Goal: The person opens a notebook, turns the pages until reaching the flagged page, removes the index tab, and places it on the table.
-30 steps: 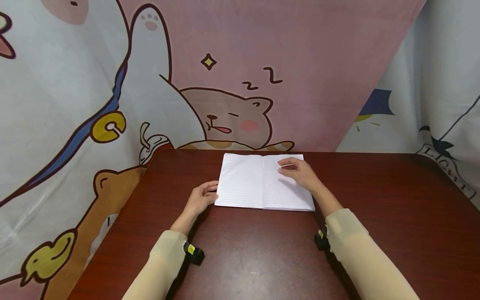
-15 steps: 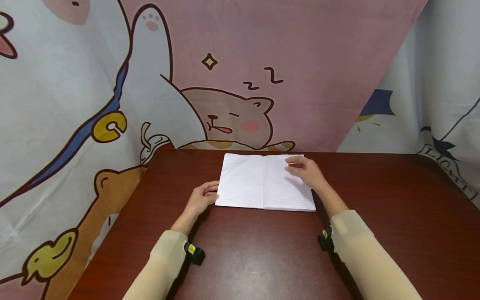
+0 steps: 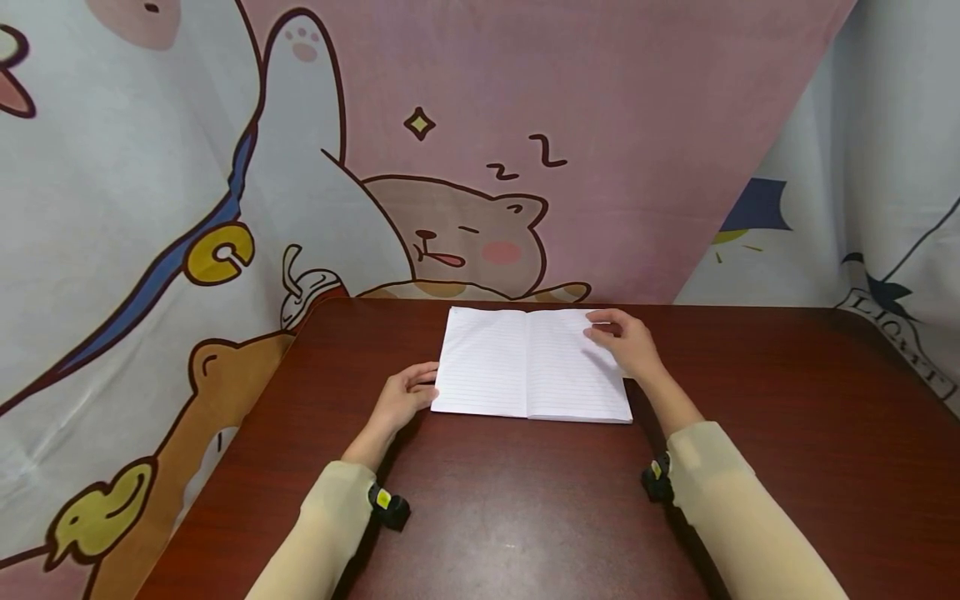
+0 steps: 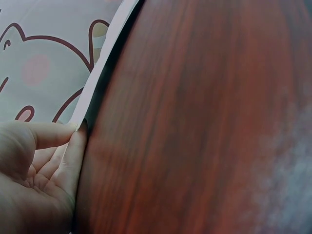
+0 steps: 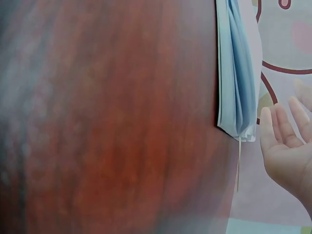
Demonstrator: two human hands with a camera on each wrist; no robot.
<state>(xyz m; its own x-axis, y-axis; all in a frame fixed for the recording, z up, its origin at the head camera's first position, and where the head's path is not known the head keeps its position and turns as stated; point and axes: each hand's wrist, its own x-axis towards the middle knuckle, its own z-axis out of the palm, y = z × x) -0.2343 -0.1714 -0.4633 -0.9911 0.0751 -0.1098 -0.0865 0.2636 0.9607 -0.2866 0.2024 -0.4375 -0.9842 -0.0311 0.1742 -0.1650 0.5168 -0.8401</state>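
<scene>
An open notebook (image 3: 487,362) with ruled white pages lies flat near the table's far edge. My left hand (image 3: 401,400) is at its left edge; in the left wrist view the thumb and a finger of the left hand (image 4: 44,165) pinch the edge of the notebook (image 4: 95,80). My right hand (image 3: 630,340) is over the right page's outer edge, fingers bent loosely, holding nothing. In the right wrist view, the right hand (image 5: 292,151) is apart from the notebook's fanned page edges (image 5: 236,83), its palm showing. A thin pale strip (image 5: 239,165) extends from the notebook there.
The dark red-brown table (image 3: 480,508) spreads out under both arms. Behind it hangs a cloth backdrop (image 3: 637,150) with cartoon animals. A small black device (image 3: 390,507) is on the left wrist and another black device (image 3: 657,479) on the right.
My right hand has slid rightward across the right page to its outer edge. The left hand and the notebook have stayed in place.
</scene>
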